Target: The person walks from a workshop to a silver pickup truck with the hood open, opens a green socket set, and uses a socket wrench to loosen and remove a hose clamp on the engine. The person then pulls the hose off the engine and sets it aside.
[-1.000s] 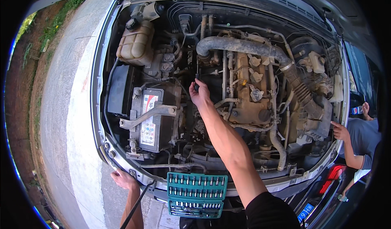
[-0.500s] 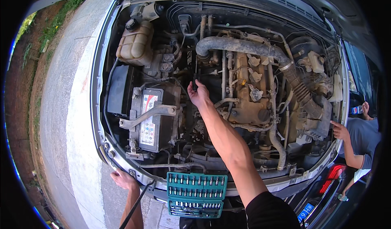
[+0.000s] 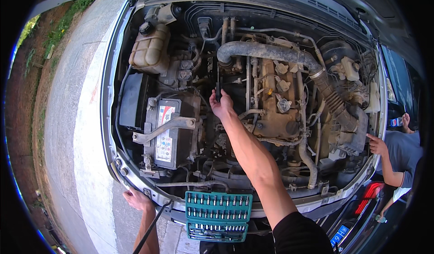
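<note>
My right hand reaches deep into the engine bay, its fingers closed round the black handle of a screwdriver-like tool. A thin shaft runs from that handle toward the far side, near the end of the thick grey intake hose; its tip is lost among dark parts. At the front left corner, my left hand rests against the car's silver front edge, fingers stretched out and holding nothing. Between my arms, a green socket set case lies open on the front edge, filled with rows of metal sockets and bits.
Left of my right hand sit the battery with its metal clamp bar and a yellowed coolant tank. The engine cover lies to the right. A black prop rod rises by my left forearm. Another person stands at the right.
My right hand has shifted very slightly, and more of the tool's black handle shows above the fingers. My left hand stays where it was.
</note>
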Demonstrator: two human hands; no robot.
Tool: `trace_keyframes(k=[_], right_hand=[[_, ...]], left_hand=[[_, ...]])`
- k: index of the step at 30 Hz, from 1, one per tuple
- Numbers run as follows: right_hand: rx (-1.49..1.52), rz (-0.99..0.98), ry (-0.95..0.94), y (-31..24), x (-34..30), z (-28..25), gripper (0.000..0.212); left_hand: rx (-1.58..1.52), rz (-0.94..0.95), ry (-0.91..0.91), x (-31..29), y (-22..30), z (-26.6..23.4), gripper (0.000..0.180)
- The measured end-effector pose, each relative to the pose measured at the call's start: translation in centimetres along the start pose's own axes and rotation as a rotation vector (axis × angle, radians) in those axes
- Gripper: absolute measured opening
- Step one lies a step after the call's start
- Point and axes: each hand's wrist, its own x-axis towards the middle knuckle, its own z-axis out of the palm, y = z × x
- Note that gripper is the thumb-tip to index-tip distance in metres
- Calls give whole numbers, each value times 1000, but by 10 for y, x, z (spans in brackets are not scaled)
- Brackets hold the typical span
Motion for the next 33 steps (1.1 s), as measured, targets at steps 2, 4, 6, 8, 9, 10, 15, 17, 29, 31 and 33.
trace_keyframes(k=[2, 4, 6, 8, 9, 10, 15, 17, 29, 31, 33], right_hand=[[-41, -31, -12, 0, 2, 1, 24], [-159, -115, -17, 1, 4, 1, 25], [-185, -96, 27, 1, 6, 1, 25], [-122, 26, 67, -1, 7, -1, 23], [-128, 48, 33, -1, 7, -2, 20], [-139, 35, -12, -2, 6, -3, 19], [-162, -9, -107, 1, -5, -11, 26], [-162, 10, -77, 1, -9, -13, 26], [-283, -72, -214, -23, 4, -26, 28], [-400, -189, -158, -21, -3, -24, 26], [-517, -300, -70, -18, -12, -20, 23]], left_hand=[[-4, -8, 2, 0, 0, 0, 38], [-6, -3, 6, -1, 0, 0, 39], [1, -6, -4, -1, 1, 0, 39], [11, -1, -3, -2, 2, -1, 39], [15, 4, 2, -2, 3, -2, 39], [20, 9, 6, -2, 3, -3, 40], [23, -25, -17, -5, 8, -6, 42], [29, -34, -20, -5, 9, -6, 43], [32, -30, -11, -4, 10, -5, 41], [21, -38, -2, -4, 10, -5, 41], [22, -21, -5, -4, 9, -5, 41]])
